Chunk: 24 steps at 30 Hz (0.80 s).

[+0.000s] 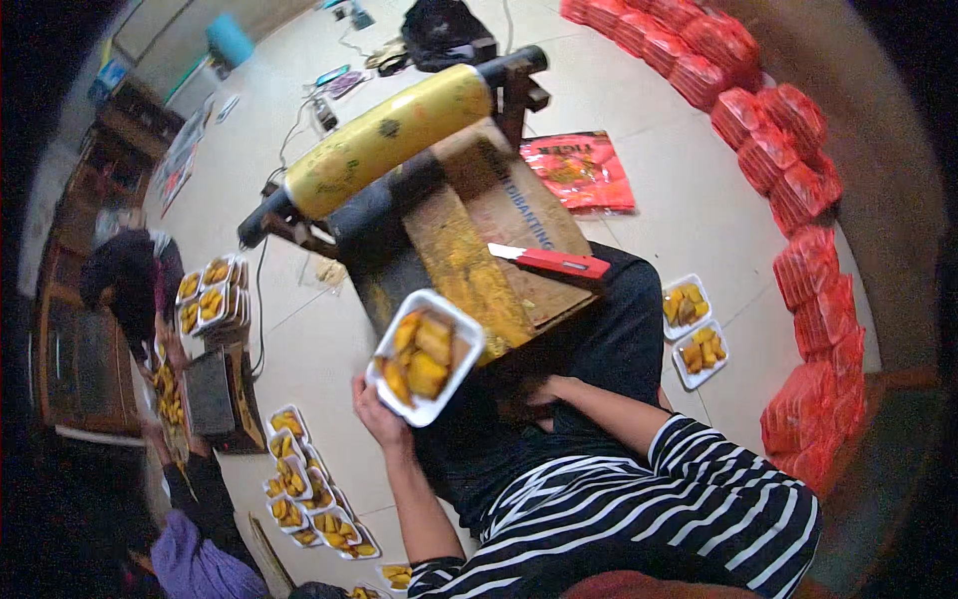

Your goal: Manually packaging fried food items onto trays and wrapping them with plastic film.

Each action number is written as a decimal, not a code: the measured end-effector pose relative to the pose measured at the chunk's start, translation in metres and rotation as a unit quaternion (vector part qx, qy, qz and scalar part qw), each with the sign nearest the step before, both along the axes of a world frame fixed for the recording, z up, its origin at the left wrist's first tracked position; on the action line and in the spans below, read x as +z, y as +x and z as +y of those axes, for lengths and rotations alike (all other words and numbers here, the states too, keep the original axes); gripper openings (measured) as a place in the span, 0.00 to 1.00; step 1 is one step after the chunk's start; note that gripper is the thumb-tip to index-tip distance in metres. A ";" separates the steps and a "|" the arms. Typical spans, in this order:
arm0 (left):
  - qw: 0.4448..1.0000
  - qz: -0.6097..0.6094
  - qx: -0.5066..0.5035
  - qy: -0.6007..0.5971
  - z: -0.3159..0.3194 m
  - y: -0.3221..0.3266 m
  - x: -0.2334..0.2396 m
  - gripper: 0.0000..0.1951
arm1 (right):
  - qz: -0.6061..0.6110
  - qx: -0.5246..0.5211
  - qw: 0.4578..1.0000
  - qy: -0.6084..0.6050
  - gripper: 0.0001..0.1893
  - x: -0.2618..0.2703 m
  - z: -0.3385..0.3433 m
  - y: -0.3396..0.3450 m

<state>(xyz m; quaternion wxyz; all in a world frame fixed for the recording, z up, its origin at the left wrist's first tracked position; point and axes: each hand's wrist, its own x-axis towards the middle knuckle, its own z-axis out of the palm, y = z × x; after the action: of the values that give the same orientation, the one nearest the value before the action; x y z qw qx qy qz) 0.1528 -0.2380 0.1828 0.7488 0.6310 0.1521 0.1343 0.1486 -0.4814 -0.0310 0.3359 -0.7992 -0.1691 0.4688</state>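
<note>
My left hand [383,418] grips a white foam tray [465,338] by its lower left edge. Yellow-brown food pieces [425,358], perhaps cooked banana or sweet potato, sit in that tray with no film visible over them. My right hand [548,391] is down at my lap, blurred and partly in shadow, so its fingers are unclear. In front of me stands a wrapping stand with a roll of yellow printed film [393,138] on a dark bar. Its sloping board, partly covered by cardboard [516,202], carries a red-handled box cutter [554,262] with the blade out.
Two filled trays [700,355] lie on the floor at right, before a row of red bagged stacks [793,157]. A red plastic packet [580,172] lies beyond the stand. At left are stacked trays [213,296], more filled trays [318,494] and two people handling food.
</note>
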 end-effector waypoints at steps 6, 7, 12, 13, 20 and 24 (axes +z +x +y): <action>0.991 -0.006 -0.116 0.059 -0.056 0.043 -0.006 0.07 | 0.006 -0.043 0.999 0.017 0.22 0.002 0.001 -0.009; 0.992 0.007 -0.120 0.045 -0.055 0.045 -0.009 0.07 | 0.009 -0.037 0.999 0.021 0.22 0.002 0.004 -0.006; 0.974 -0.019 -0.051 0.220 -0.070 0.034 0.018 0.17 | 0.041 0.036 0.998 0.036 0.22 0.003 0.001 -0.010; 0.960 -0.054 -0.057 0.270 -0.069 0.030 0.021 0.22 | 0.046 0.052 0.997 0.040 0.22 0.005 0.002 -0.011; 0.802 -0.026 -0.186 0.567 -0.097 0.023 0.040 0.48 | 0.062 0.104 0.992 0.031 0.22 0.002 -0.001 -0.012; 0.782 -0.037 -0.220 0.582 -0.094 0.028 0.039 0.49 | 0.059 0.107 0.992 0.017 0.22 0.000 0.003 -0.005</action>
<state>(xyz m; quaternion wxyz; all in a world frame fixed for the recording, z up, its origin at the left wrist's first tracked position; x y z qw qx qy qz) 0.1811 -0.3316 0.2219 0.2531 0.9578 -0.1258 0.0527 0.1439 -0.4784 -0.0308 0.3070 -0.7413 -0.2419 0.5456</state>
